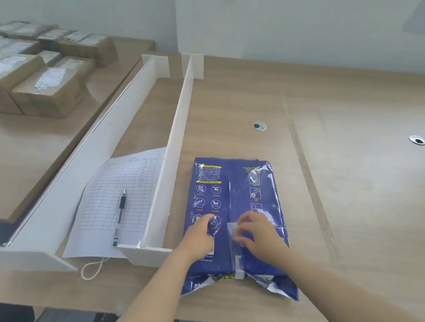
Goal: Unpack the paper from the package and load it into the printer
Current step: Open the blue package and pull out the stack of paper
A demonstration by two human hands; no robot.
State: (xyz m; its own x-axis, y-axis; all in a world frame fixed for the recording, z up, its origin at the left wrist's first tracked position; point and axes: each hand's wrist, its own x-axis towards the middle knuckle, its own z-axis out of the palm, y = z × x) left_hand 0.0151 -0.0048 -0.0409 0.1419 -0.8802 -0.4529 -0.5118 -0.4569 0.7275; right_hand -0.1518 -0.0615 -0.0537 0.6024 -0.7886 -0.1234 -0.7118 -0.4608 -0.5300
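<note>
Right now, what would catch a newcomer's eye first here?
A shiny blue paper package lies on the wooden desk, with the left hand and right hand working at its taped seam. Left of it, a pen rests on a printed form between white dividers.

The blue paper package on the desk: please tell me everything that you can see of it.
The blue paper package is a glossy dark blue plastic wrapper with white icons and yellow-headed text. It lies flat on the wooden desk, right of a white divider. A clear tape strip runs along its centre seam. The near end looks crumpled and partly torn. The left hand presses on it; the right hand has its fingertips at the tape.
</note>
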